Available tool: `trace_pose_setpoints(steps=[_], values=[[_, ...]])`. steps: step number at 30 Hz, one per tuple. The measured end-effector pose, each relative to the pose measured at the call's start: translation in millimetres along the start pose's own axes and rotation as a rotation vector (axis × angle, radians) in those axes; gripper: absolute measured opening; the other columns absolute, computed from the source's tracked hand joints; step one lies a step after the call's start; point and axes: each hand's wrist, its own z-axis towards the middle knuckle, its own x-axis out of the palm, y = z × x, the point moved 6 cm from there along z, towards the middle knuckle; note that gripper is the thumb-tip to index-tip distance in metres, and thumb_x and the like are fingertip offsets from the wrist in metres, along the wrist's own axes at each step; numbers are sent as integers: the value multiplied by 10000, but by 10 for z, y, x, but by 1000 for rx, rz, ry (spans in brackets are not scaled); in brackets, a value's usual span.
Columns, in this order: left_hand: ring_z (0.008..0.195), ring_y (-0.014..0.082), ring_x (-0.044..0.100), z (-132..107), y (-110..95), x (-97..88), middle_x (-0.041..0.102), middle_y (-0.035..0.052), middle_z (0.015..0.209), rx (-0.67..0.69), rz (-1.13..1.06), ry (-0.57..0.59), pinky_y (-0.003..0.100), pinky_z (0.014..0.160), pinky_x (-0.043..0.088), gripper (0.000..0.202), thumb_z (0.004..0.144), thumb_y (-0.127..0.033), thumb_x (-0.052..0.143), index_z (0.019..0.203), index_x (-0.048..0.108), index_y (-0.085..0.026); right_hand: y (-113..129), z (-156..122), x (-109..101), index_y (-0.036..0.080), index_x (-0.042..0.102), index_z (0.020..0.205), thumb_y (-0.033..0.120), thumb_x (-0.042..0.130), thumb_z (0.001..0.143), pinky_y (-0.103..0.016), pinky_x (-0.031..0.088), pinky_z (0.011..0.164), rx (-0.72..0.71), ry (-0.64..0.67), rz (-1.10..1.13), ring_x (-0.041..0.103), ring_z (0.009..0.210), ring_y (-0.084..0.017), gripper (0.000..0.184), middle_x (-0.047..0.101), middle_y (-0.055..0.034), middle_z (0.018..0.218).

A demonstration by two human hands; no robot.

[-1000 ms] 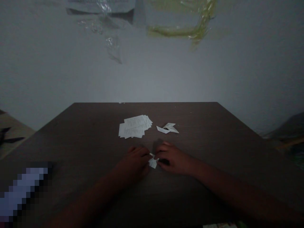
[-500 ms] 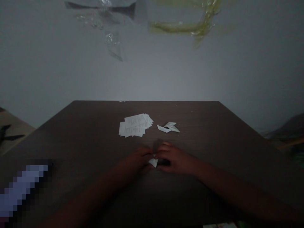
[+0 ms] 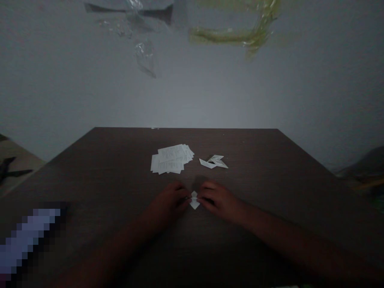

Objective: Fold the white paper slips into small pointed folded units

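Left hand (image 3: 169,203): fingers curled, nearly closed, fingertips against the left edge of a small folded white paper (image 3: 194,200). Right hand (image 3: 217,201): fingers likewise curled and nearly closed, fingertips against the paper's right edge. The two hands hold the piece between them, though dim light hides how firm the pinch is.

Small folded white paper: pointed, roughly diamond-shaped, resting on the tabletop in the narrow gap between the hands.

Beyond the hands, a loose stack of printed paper slips (image 3: 171,159), fanned and overlapping, lies left of centre. Just to its right are loosely folded white paper pieces (image 3: 213,161), angular and apart from the stack.

Surface: dark brown wood-grain table (image 3: 99,180), far edge meeting a pale grey wall (image 3: 192,92). Lower left on the table, a pixelated, unidentifiable object (image 3: 30,236). High on the wall, crumpled clear plastic (image 3: 145,60) and yellow-green plastic strips (image 3: 228,37).
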Motion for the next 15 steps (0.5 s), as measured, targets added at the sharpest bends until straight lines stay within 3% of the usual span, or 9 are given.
trace_pose_setpoints(steps=[6,11,15], values=[[922,238,783,4,-27,-141,813,13,984,-60,-144,-133,357,886,618,187,1047,-180,629,1014,808,-223,-50,-21,-50,241,810,1117,290,701,1141,-407,647,930,89,-121,67,751,1050,-245,122,772,-85,1108],[927,236,781,0,7,-188,824,34,1017,3,-188,-241,385,894,640,117,1046,-251,682,986,781,-231,-134,-22,-110,256,834,1102,356,768,1107,-428,657,965,167,-192,215,797,1047,-245,120,835,-71,1099],[993,257,800,-35,-46,-232,846,44,1087,63,-232,-250,396,939,658,103,1060,-274,703,1009,787,-245,-142,-12,-92,263,864,1113,410,762,1115,-420,673,939,184,-196,340,822,1022,-241,179,862,-75,1104]])
